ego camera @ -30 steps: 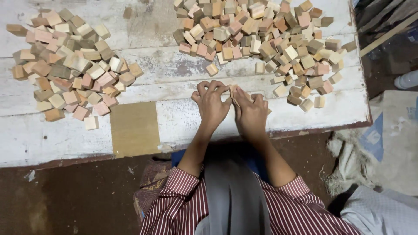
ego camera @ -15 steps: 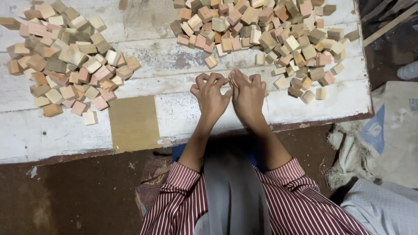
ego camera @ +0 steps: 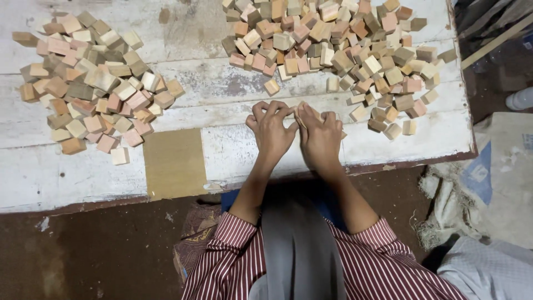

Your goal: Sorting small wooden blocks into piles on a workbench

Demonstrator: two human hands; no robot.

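My left hand and my right hand rest side by side on a white painted wooden table, fingers curled. Between the fingertips sits a small pale wooden block, gripped by my right hand and touched by the left fingers. A large heap of small wooden cubes in tan, pink and brown lies just beyond my hands at the upper right. A second heap of cubes lies at the far left.
A brown square patch marks the table near its front edge. Below the table lies a dark reddish floor. Pale sacks and cloth sit at the right, with a white bottle beside them.
The view has shifted slightly; both hands stay together at the same spot, fingers working on the small block between them.
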